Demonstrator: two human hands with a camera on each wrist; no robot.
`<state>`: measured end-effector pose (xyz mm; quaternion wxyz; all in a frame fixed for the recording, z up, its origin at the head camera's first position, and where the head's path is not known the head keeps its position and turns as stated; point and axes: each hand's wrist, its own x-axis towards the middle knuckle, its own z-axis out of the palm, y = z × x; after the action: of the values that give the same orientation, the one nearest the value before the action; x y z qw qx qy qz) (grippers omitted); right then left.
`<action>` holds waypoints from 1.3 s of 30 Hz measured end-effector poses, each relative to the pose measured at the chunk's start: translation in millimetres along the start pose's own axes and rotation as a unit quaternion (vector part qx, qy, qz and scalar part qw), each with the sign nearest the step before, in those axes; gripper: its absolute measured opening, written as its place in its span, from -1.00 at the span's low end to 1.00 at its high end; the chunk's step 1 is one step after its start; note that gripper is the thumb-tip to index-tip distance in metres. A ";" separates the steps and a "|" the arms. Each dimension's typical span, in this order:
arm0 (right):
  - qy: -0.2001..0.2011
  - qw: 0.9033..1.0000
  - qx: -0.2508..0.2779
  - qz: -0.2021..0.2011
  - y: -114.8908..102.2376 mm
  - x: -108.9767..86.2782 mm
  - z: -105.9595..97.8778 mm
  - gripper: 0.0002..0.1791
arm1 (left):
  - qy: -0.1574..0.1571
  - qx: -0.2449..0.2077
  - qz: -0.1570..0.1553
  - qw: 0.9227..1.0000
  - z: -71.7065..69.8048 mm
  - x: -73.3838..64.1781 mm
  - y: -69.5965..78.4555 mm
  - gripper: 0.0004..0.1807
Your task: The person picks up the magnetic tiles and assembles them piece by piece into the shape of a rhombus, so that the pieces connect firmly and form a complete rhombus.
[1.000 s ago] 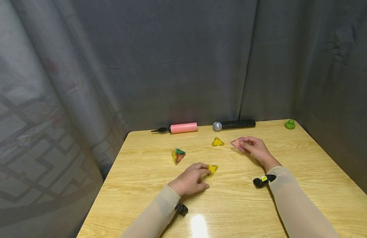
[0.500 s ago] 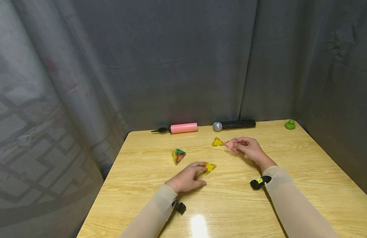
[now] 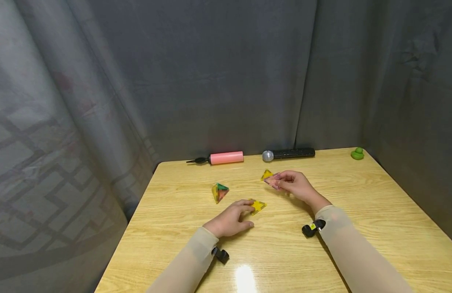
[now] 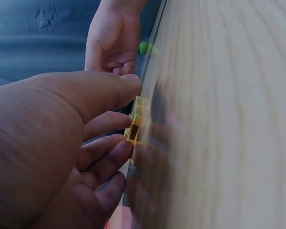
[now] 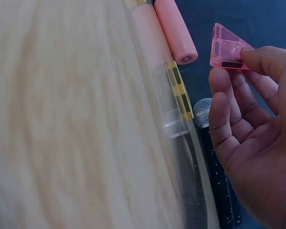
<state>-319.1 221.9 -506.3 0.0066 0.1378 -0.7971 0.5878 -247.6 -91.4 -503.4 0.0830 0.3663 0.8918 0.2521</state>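
My right hand [image 3: 298, 188] pinches a translucent pink triangular magnetic tile [image 3: 271, 181] between thumb and fingers, raised off the table. The right wrist view shows the pink tile [image 5: 225, 50] held at its edge. Partly covered by it in the head view, a yellow triangular tile [image 3: 266, 173] lies on the table. My left hand [image 3: 230, 219] rests its fingertips on another yellow triangular tile [image 3: 259, 206], its thumb apart from it; the left wrist view shows this yellow tile [image 4: 135, 126] edge-on. Left of it stands a small pyramid-like shape [image 3: 220, 193] of yellow, green and orange-red tiles.
Along the table's back edge lie a pink hand pump [image 3: 226, 158] with a black nozzle and a black microphone [image 3: 292, 153]. A small green figure [image 3: 357, 154] sits at the back right corner. Grey curtains [image 3: 218, 81] hang behind the wooden table [image 3: 284, 252] and at both sides.
My right hand has carried the pink tile left and slightly nearer, over the far yellow tile. The left hand and its yellow tile shifted slightly left, then stayed still.
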 end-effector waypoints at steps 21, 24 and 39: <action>-0.010 0.998 -0.045 -0.042 -9.7 1.5 22.6 -0.77 | -0.007 -0.016 0.011 1.000 -0.7 0.9 1.3 -0.48; -0.013 0.997 -0.054 -0.044 -12.4 0.4 25.5 -0.78 | -0.007 -0.020 0.010 1.000 0.0 1.2 0.1 -0.48; -0.032 0.994 -0.100 -0.039 -17.0 -4.4 34.7 -0.81 | -0.008 -0.023 0.006 1.000 1.5 -0.1 -2.0 -0.46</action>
<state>-305.8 185.7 -501.9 0.0172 0.1863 -0.8455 0.5000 -248.2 -92.1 -505.8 0.0972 0.3720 0.8826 0.2705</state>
